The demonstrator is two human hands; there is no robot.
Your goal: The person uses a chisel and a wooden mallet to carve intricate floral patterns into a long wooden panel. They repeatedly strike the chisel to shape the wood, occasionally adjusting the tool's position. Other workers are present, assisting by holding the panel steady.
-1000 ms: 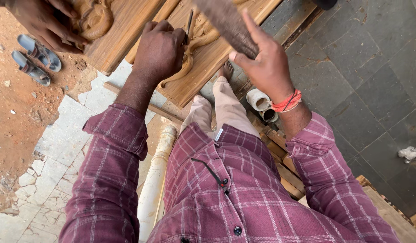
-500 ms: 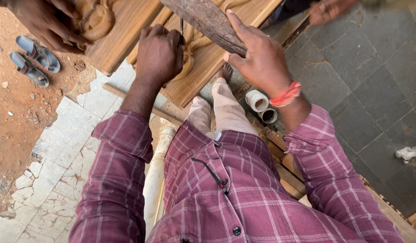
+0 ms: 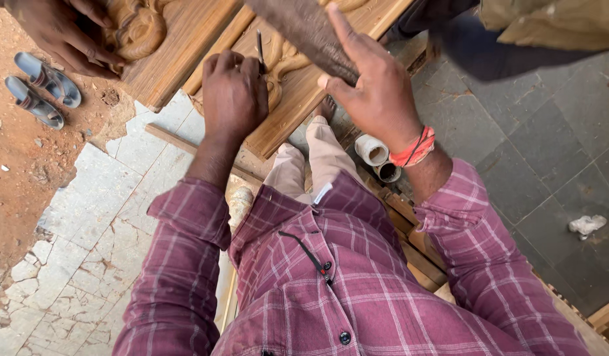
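Carving looks well along — scrollwork already raised on the wooden panel (image 3: 298,99) (more left). Left hand (image 3: 233,99) fisted round a chisel (image 3: 259,51); right hand (image 3: 377,89) grips a wooden mallet (image 3: 304,29), index finger extended.

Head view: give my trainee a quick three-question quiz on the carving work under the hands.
1. True or false: the left hand grips a thin dark metal chisel against the carved tan wooden panel.
2. What does the right hand hold? A) rough brown wooden mallet B) saw C) brush
3. What lies on the red dirt at far left?

Key: 1 true; 2 A; 3 a pair of grey sandals.
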